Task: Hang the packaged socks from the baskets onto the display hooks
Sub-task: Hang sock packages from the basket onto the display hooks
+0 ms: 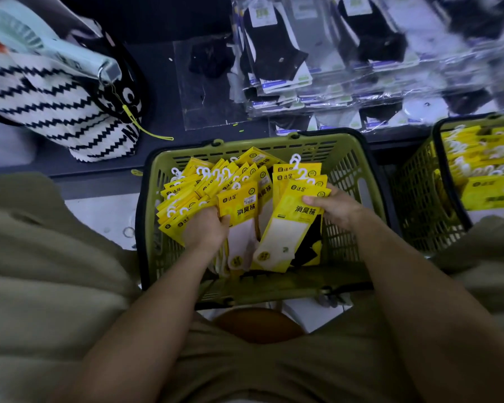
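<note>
A green basket (352, 158) stands in front of me, filled with several yellow sock packs (192, 193) that have white plastic hooks. My left hand (205, 228) grips a fanned bundle of these packs, its front pack (239, 203) showing a white sock. My right hand (336, 206) pinches the right edge of another yellow pack (291, 228), also with a white sock, held over the basket. A second green basket (419, 205) with more yellow packs stands at the right edge. No display hooks show clearly.
Clear-wrapped black and white socks (277, 50) lie stacked on a dark shelf (163, 82) behind the baskets. A black-and-white zigzag bag (50, 103) with a pale green handheld fan (35, 39) on it sits at the left. My knees flank the basket.
</note>
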Demonstrator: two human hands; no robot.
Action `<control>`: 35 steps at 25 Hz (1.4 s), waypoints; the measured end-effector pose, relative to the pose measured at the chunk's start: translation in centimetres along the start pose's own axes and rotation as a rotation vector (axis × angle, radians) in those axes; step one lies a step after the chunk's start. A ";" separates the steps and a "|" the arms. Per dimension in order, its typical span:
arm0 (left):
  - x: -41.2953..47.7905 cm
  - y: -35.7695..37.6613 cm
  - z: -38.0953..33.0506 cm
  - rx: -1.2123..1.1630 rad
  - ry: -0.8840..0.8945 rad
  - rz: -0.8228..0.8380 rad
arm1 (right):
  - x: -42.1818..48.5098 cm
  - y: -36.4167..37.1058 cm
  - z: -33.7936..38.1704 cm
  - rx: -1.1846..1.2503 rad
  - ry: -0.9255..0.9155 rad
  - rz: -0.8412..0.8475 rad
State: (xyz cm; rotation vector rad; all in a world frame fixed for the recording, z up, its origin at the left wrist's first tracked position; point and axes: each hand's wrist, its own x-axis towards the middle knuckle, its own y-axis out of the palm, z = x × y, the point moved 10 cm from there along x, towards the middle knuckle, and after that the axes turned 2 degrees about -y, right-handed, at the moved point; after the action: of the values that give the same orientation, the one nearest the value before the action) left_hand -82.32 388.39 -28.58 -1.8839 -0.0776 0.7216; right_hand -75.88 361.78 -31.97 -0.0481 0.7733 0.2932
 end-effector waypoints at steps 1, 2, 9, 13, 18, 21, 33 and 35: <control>0.1 0.2 0.3 0.040 -0.021 0.023 | -0.2 0.7 0.5 -0.017 -0.023 0.036; 0.3 0.6 0.8 0.062 -0.054 0.072 | -0.4 1.5 1.0 -0.030 -0.048 0.066; -1.5 2.8 -2.8 -0.219 0.226 0.502 | -1.7 6.9 3.3 -0.004 -0.133 0.097; -1.3 -2.2 -4.2 -1.005 0.214 0.252 | -2.4 9.8 4.6 0.119 -0.187 0.134; -1.8 -4.4 -4.6 -1.339 0.200 0.210 | -3.5 11.3 7.0 0.163 -0.373 0.081; -2.0 -6.0 -5.2 -1.429 0.223 0.158 | -3.8 9.7 8.4 0.133 -0.407 -0.167; -0.7 -22.9 -7.7 -1.446 0.401 -0.159 | -10.4 9.7 26.7 -0.123 -0.764 -0.289; -0.3 -26.5 -8.0 -1.402 0.456 -0.230 | -11.6 9.9 30.3 -0.099 -0.831 -0.276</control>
State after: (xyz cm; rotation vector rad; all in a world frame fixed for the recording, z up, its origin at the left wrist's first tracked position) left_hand -71.32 393.14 -3.62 -3.2304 -0.6242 -0.0593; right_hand -65.87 373.03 -1.56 -0.1158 -0.0771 0.0677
